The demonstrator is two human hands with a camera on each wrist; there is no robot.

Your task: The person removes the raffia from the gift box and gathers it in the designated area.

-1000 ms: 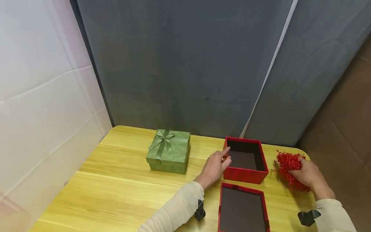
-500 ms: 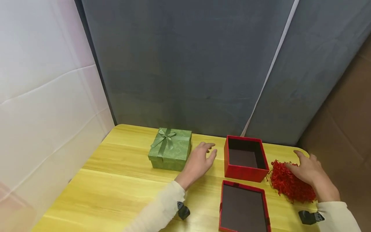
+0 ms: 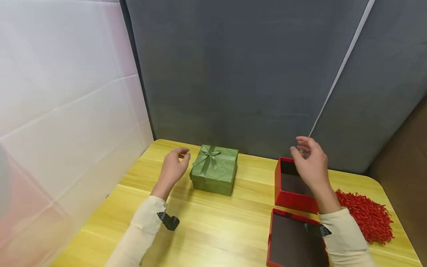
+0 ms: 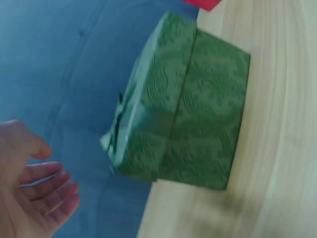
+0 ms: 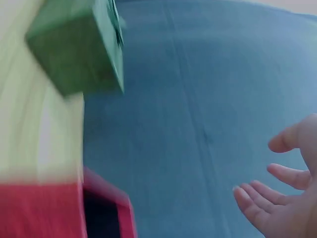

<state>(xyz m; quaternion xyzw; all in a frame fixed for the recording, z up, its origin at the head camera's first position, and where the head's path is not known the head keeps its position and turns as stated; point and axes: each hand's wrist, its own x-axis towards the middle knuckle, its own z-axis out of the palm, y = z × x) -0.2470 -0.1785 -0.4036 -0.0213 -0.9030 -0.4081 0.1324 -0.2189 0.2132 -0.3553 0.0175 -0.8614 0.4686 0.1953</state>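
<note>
Across the far side, a grey cloth backdrop (image 3: 250, 74) with a pale slanting strip (image 3: 344, 63) toward the right; along the left, a creased white sheet (image 3: 73, 107); at the right edge, a brown side panel (image 3: 400, 152). Below, a yellow wood-grain table (image 3: 217, 230) with rounded far corners. On its far half, left of centre, an upright green gift box (image 3: 215, 172), lid side up, with a ribbon bow (image 3: 210, 154) toward the far left of the top and edges roughly in line with the table's far edge; nearly square from above, so long axis impossible to tell. Just left of it and apart, the left hand (image 3: 173, 167), with fingers loosely bent and thumb apart. Raised above the table at right, overlapping an open red gift box (image 3: 295, 202) in the head view, the right hand (image 3: 311, 161), loosely curved and wide. Nearer, a dark-lined red lid (image 3: 291, 241); farther right, red shredded paper (image 3: 370, 218).
</note>
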